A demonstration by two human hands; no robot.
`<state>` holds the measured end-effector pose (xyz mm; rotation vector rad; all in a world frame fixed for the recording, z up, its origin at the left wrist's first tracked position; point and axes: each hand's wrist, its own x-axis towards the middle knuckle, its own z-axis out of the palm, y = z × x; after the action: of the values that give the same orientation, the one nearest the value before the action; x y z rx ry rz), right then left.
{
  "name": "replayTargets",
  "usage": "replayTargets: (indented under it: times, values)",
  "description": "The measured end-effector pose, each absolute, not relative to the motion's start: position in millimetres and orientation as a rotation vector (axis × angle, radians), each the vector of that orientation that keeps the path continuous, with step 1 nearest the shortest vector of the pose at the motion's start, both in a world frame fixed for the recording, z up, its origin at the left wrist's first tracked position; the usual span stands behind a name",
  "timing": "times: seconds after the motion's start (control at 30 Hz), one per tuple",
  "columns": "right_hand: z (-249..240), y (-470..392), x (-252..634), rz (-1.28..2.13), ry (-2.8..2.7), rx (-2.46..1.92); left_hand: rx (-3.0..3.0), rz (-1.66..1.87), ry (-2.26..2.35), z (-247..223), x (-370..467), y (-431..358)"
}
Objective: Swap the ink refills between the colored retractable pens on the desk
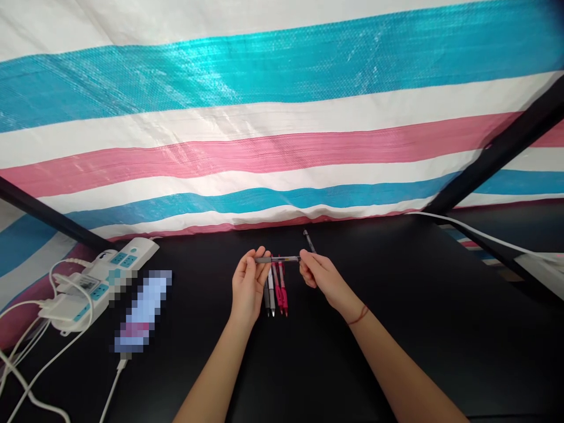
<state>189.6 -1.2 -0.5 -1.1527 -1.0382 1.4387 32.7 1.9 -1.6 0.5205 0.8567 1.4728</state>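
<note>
A pen [282,259] with a grey grip and a clear barrel is held level between my two hands. My left hand [250,281] pinches its grey end between thumb and fingers. At the other end, the fingertips of my right hand [318,271] close on the barrel. Below it on the black table lies a row of several pens, among them a white and grey pen [272,294] and a red pen [283,291]. Another clear pen [308,239] lies behind my right hand, partly hidden by it.
On the left stands a white power strip [106,282] with plugs and cables. A charging phone [145,311], blurred out, lies beside it. A striped plastic sheet [264,153] hangs behind the black table [418,329]. A white cable [476,228] runs along the right.
</note>
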Motion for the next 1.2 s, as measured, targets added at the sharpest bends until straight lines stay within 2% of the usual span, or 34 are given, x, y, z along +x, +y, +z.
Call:
replayTargets:
  times: [0.13, 0.3, 0.67, 0.73, 0.97, 1.2]
  values:
    - [-2.0, -1.9, 190.4, 1.555, -0.984, -1.120, 0.528, 1.474, 0.810, 0.6, 30.6, 2.8]
    - [-1.3, -4.2, 189.7, 1.626, -1.187, -1.107, 0.543, 1.514, 0.877, 1.1, 25.5, 4.5]
    - [-7.3, -9.4, 176.9, 0.706, -1.676, -1.217, 0.501, 1.579, 0.956, 3.1, 20.4, 7.1]
    - [-8.7, -9.5, 176.4, 0.741, -1.650, -1.226, 0.503, 1.581, 0.948, 3.8, 19.5, 7.4]
    - [-10.3, -5.2, 177.7, 1.307, -1.335, -1.183, 0.544, 1.569, 0.889, 3.3, 20.2, 6.8]
    - [-15.4, -4.2, 177.4, 1.141, -1.278, -1.150, 0.448, 1.581, 0.901, 3.1, 23.5, 6.6]
